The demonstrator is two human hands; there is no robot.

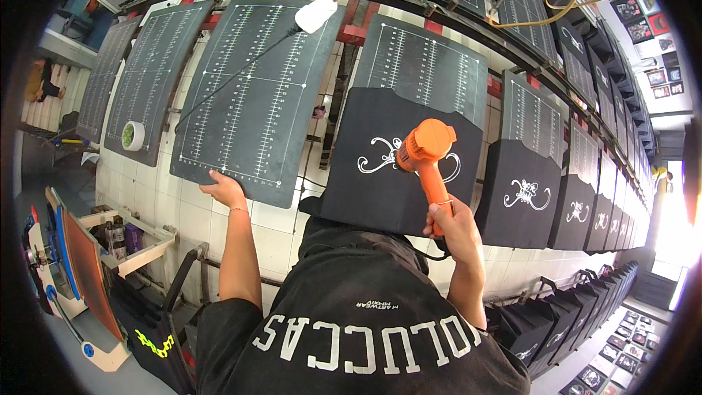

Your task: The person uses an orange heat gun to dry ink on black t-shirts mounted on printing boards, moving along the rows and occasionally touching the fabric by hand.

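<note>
An orange hair dryer [430,148] is in my right hand [455,225], fingers wrapped round its handle. Its head hangs over a black T-shirt [351,197] stretched on a printing board, hiding the middle of a white curled print. My left hand [224,190] is at the front edge of the bare black board [256,124] to the left, its fingers apart and touching that edge. White ruled scales mark this board. A white power socket [316,14] hangs over its far end, with a dark cord running across.
More boards with printed black shirts [525,194] line up to the right. A small tub of green ink [132,136] sits on a left board. Lower left stand framed screens [89,274] and a trolley with bottles [117,238]. Black shirts [537,322] hang in rows at lower right.
</note>
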